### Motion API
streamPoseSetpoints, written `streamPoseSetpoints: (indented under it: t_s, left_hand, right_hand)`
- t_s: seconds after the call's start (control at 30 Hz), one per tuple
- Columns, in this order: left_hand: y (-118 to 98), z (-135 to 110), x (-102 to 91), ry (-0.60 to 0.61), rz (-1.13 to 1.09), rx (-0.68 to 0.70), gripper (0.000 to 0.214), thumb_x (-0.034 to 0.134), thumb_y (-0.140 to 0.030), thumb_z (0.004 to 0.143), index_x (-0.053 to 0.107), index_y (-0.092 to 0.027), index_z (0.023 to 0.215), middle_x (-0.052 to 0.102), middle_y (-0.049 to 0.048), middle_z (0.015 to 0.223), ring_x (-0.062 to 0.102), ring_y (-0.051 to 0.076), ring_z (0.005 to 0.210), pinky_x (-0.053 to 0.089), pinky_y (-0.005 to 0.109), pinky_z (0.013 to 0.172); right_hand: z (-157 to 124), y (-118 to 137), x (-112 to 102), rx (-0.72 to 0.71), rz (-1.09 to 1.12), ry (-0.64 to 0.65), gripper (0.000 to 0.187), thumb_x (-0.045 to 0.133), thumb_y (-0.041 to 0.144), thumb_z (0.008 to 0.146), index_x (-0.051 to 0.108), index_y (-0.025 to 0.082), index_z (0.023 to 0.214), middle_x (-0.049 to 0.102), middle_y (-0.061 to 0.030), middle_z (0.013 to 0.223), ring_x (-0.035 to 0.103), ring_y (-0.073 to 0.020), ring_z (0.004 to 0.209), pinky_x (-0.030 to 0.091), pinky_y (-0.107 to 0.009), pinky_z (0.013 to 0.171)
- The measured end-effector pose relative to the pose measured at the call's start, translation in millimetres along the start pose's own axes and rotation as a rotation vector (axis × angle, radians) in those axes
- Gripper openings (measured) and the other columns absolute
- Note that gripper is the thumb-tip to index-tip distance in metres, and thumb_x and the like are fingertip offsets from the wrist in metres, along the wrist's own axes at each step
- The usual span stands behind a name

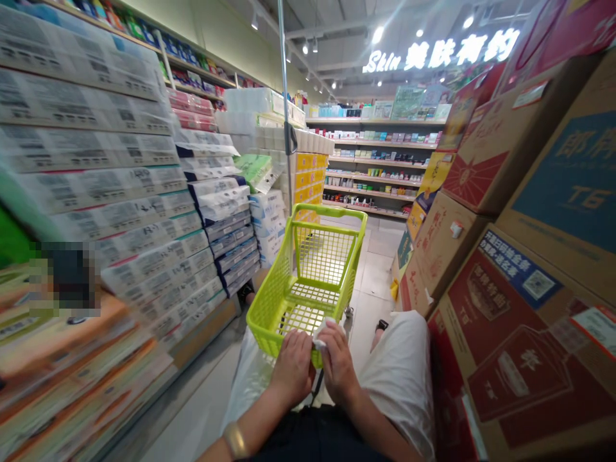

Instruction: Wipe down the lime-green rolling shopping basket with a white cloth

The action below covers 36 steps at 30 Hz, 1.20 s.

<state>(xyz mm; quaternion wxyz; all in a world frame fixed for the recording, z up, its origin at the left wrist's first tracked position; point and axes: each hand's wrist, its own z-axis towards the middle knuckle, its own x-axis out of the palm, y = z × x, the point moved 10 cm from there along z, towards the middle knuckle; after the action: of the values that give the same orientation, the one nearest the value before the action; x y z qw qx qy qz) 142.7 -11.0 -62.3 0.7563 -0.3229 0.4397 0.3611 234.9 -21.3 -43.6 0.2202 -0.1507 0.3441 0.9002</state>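
A lime-green plastic shopping cart (274,301) with lattice sides stands right in front of me, its basket holding nothing that I can see. My left hand (294,364) is closed over the cart's near rim, a gold bracelet on that wrist. Beside it, my right hand (337,360) is closed around a crumpled white cloth or tissue (321,331) at the same rim. Only part of the white piece shows between the fingers. The two hands are close together, and the palms are hidden.
Wrapped paper packs (96,151) are stacked high on the left. Large cardboard cartons (520,359) line the right, close to my leg. A thin metal pole (287,96) rises past the cart. Shelves of small products (375,144) stand across the far end.
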Motion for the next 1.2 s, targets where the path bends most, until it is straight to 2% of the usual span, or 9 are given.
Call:
streamPoseSetpoints:
  t_s: [0.13, 0.33, 0.47, 0.63, 0.73, 0.93, 1.0, 1.1, 1.2]
  left_hand:
    - [0, 0, -1.0, -0.008, -0.027, 0.009, 0.039, 0.048, -0.012, 0.065, 0.051, -0.016, 0.103, 0.057, 0.0104, 0.101, 0.049, 0.028, 0.103, 0.035, 0.051, 0.104]
    - [-1, 3, -3.2, -0.007, -0.047, 0.001, 0.038, 0.048, -0.012, 0.065, 0.052, -0.017, 0.103, 0.057, 0.0096, 0.102, 0.048, 0.028, 0.105, 0.034, 0.052, 0.104]
    - [1, 1, -3.8, -0.014, -0.048, 0.000, 0.037, 0.048, -0.012, 0.066, 0.052, -0.017, 0.103, 0.056, 0.0091, 0.099, 0.048, 0.027, 0.103, 0.035, 0.051, 0.103]
    - [1, -2, -4.8, -0.037, -0.033, 0.024, 0.038, 0.047, -0.012, 0.066, 0.052, -0.017, 0.103, 0.056, 0.0102, 0.100, 0.048, 0.028, 0.104, 0.035, 0.052, 0.103]
    - [1, -1, -5.3, -0.032, -0.037, 0.017, 0.036, 0.048, -0.012, 0.066, 0.052, -0.017, 0.101, 0.056, 0.0095, 0.097, 0.048, 0.028, 0.101, 0.036, 0.050, 0.103]
    - [0, 4, -6.2, -0.028, -0.045, -0.003, 0.038, 0.048, -0.012, 0.065, 0.052, -0.018, 0.102, 0.056, 0.0090, 0.099, 0.048, 0.027, 0.102, 0.036, 0.051, 0.102]
    - [1, 3, -5.4, -0.026, -0.050, -0.009, 0.039, 0.048, -0.012, 0.064, 0.052, -0.019, 0.102, 0.056, 0.0085, 0.099, 0.048, 0.027, 0.102, 0.036, 0.051, 0.101]
    - [3, 1, -4.8, -0.039, -0.052, -0.006, 0.038, 0.047, -0.011, 0.064, 0.052, -0.019, 0.101, 0.057, 0.0085, 0.098, 0.049, 0.027, 0.103, 0.036, 0.051, 0.102]
    - [4, -3, -5.1, -0.060, -0.049, 0.006, 0.037, 0.047, -0.011, 0.065, 0.053, -0.018, 0.101, 0.058, 0.0091, 0.098, 0.049, 0.028, 0.103, 0.036, 0.051, 0.102]
  right_hand:
    - [14, -10, 0, -0.033, -0.018, 0.032, 0.023, 0.041, 0.017, 0.094, 0.060, 0.022, 0.106, 0.063, -0.0069, 0.103, 0.050, -0.0210, 0.120, 0.038, -0.044, 0.108]
    - [65, -60, -19, 0.094, -0.062, -0.117, 0.024, 0.040, 0.023, 0.095, 0.063, 0.021, 0.098, 0.063, -0.0091, 0.102, 0.053, -0.0225, 0.113, 0.043, -0.044, 0.102]
    - [38, -34, -10, 0.053, -0.024, -0.074, 0.022, 0.040, 0.020, 0.094, 0.061, 0.022, 0.100, 0.062, -0.0072, 0.102, 0.048, -0.0219, 0.123, 0.037, -0.045, 0.109]
    - [0, 8, 3, -0.073, -0.015, 0.053, 0.024, 0.041, 0.017, 0.093, 0.059, 0.024, 0.108, 0.062, -0.0062, 0.106, 0.047, -0.0217, 0.125, 0.037, -0.046, 0.109]
    - [18, -4, 0, -0.084, -0.027, 0.084, 0.024, 0.041, 0.018, 0.094, 0.061, 0.024, 0.106, 0.063, -0.0062, 0.101, 0.051, -0.0212, 0.118, 0.037, -0.045, 0.108]
    - [67, -58, -19, 0.074, -0.029, -0.086, 0.022, 0.041, 0.023, 0.094, 0.063, 0.021, 0.095, 0.064, -0.0083, 0.099, 0.054, -0.0220, 0.110, 0.044, -0.042, 0.100]
    - [60, -56, -17, 0.091, -0.018, -0.121, 0.022, 0.041, 0.023, 0.094, 0.063, 0.022, 0.095, 0.063, -0.0080, 0.098, 0.052, -0.0224, 0.115, 0.042, -0.043, 0.102]
    - [33, -33, -9, 0.072, -0.013, -0.136, 0.021, 0.040, 0.020, 0.094, 0.060, 0.022, 0.098, 0.062, -0.0075, 0.099, 0.049, -0.0223, 0.121, 0.037, -0.045, 0.107]
    - [9, -5, 1, -0.002, -0.023, -0.062, 0.020, 0.041, 0.018, 0.093, 0.059, 0.023, 0.101, 0.062, -0.0064, 0.101, 0.048, -0.0214, 0.122, 0.037, -0.045, 0.109]
